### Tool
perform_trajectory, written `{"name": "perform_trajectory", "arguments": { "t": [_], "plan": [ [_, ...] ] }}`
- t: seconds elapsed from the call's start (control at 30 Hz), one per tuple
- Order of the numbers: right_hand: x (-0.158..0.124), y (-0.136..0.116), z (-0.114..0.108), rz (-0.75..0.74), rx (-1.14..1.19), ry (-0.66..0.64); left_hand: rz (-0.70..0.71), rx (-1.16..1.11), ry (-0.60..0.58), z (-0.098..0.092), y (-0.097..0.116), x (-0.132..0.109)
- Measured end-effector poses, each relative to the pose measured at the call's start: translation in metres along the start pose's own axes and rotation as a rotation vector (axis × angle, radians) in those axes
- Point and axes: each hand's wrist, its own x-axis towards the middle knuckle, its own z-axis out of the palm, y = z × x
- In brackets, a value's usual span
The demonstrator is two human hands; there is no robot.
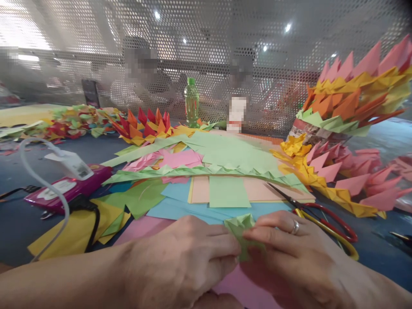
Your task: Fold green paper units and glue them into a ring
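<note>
A partly folded piece of light green paper (240, 225) lies between my two hands, over a pink sheet (243, 285). My left hand (183, 259) has its fingers curled in at the paper's left edge, closed on it. From the other side my right hand (289, 249), with a ring on one finger, presses the paper with its fingertips; its thumb is mostly hidden. Just beyond sit a light green paper rectangle (229, 192) and blue sheets (183, 208). Scissors with red and yellow handles (322, 223) rest beside my right hand, blades pointing away.
A long green folded-paper strip (206, 172) crosses the table. Pink and yellow folded pieces (328, 171) and a tall paper construction (350, 103) stand right. A purple power strip (69, 189) with cables is at left. A green bottle (192, 103) stands near the perforated metal screen (206, 43).
</note>
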Motion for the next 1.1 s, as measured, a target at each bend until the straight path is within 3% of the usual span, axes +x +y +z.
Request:
{"name": "perform_trajectory", "arguments": {
  "t": [0.17, 0.3, 0.43, 0.63, 0.93, 1.1],
  "plan": [
    [0.007, -0.001, -0.01, 0.001, 0.032, -0.007, 0.006, -0.004, 0.014, 0.0, -0.002, 0.001],
    [0.001, 0.003, -0.004, 0.078, 0.018, 0.024, 0.001, -0.011, 0.016, 0.0, -0.002, 0.0],
    [-0.004, 0.011, 0.003, 0.199, 0.043, -0.029, -0.019, -0.007, 0.008, 0.002, -0.001, -0.002],
    [-0.001, 0.012, 0.005, 0.223, 0.104, -0.001, -0.007, 0.026, 0.021, 0.003, -0.001, -0.002],
    [0.001, 0.002, 0.006, 0.174, 0.219, 0.071, -0.075, 0.117, 0.281, 0.004, -0.002, -0.002],
    [-0.002, 0.003, 0.009, 0.157, 0.128, 0.1, -0.309, 0.039, 0.362, 0.008, -0.007, -0.002]
  ]
}}
